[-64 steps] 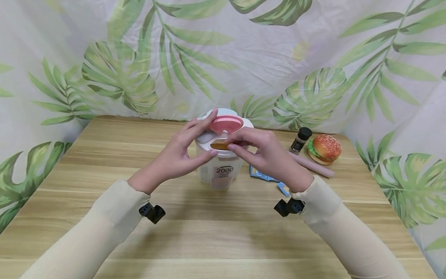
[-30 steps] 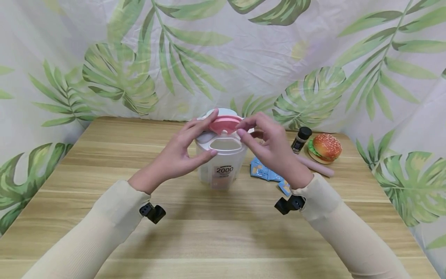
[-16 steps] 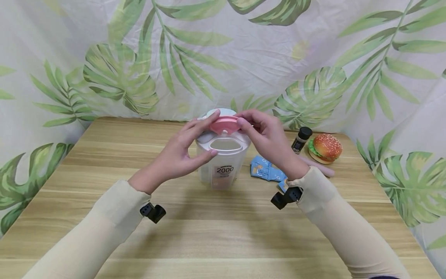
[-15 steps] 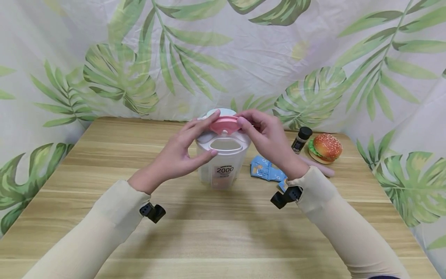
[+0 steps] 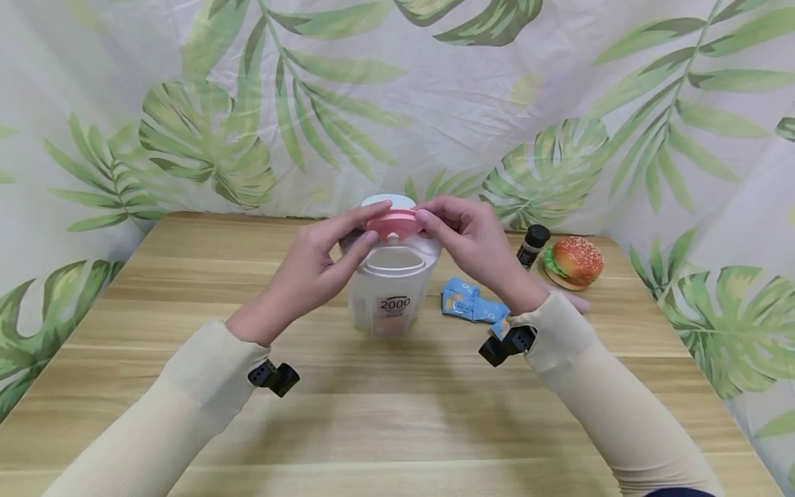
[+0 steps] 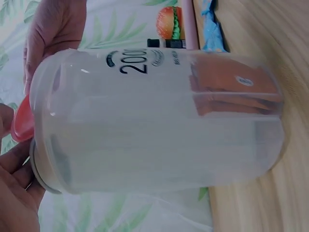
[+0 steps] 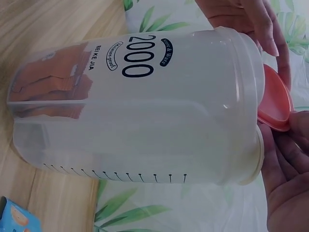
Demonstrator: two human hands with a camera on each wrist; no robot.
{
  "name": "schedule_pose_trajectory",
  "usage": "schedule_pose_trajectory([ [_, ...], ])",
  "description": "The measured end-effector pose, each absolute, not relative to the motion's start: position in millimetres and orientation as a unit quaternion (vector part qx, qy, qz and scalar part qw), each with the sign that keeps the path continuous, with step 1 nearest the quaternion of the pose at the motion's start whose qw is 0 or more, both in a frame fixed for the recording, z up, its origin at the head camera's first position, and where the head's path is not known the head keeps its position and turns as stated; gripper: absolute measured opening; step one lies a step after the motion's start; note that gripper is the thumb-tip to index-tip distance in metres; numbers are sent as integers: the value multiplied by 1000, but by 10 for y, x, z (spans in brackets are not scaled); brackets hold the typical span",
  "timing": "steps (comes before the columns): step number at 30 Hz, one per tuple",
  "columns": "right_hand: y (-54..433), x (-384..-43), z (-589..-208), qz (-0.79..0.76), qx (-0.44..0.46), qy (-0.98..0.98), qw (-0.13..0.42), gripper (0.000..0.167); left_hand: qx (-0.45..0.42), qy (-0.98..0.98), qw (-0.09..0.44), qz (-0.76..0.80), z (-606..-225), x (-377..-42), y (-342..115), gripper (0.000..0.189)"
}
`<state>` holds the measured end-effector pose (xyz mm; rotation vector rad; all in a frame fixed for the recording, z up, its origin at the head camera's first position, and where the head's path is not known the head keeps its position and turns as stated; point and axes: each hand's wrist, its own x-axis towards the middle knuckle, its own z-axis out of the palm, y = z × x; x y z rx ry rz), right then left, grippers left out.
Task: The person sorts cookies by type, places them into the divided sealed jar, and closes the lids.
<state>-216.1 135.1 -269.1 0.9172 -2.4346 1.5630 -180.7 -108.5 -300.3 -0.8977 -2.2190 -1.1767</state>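
A translucent storage canister (image 5: 393,314) marked 2000 stands upright on the table, its white lid carrying a raised pink flap (image 5: 395,224) above an oval opening (image 5: 395,259). Brown packets (image 7: 50,79) lie at the bottom of one compartment. My left hand (image 5: 310,266) holds the flap's left edge, index finger along the top and thumb in front. On the other side, my right hand (image 5: 475,241) pinches the flap's right edge between thumb and fingers. In the right wrist view, the right thumb (image 7: 299,121) presses on the flap's rim.
To the right of the canister lie blue packets (image 5: 462,300). Behind the right forearm are a black-capped jar (image 5: 534,241), a toy burger (image 5: 574,262) and a pink rod (image 5: 577,301). A leaf-print cloth (image 5: 348,103) hangs behind the wooden table (image 5: 373,428).
My right hand drew a brown packet out of the opening, then back toward the lid and onto the flap; the packet no longer shows there. My left thumb moved up from the opening's rim to the flap.
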Motion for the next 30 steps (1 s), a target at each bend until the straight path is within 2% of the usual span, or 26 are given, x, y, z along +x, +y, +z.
schedule_pose_trajectory([
  [6, 1351, -2159, -2656, 511, 309, -801, 43, 21, -332, -796, 264, -431, -2912, -1836, -1028, 31],
  [15, 1428, -2159, -2621, 501, 320, -804, 11, 19, -324, -812, 231, -427, -2868, -1847, -1053, 21],
  [22, 1496, -2146, -2603, 468, 353, -810, -6, 17, -330, -824, 180, -423, -2875, -1826, -1150, 24],
  [30, 1567, -2112, -2658, 440, 420, -794, -7, 22, -397, -812, 187, -385, -2935, -1801, -1228, 33],
])
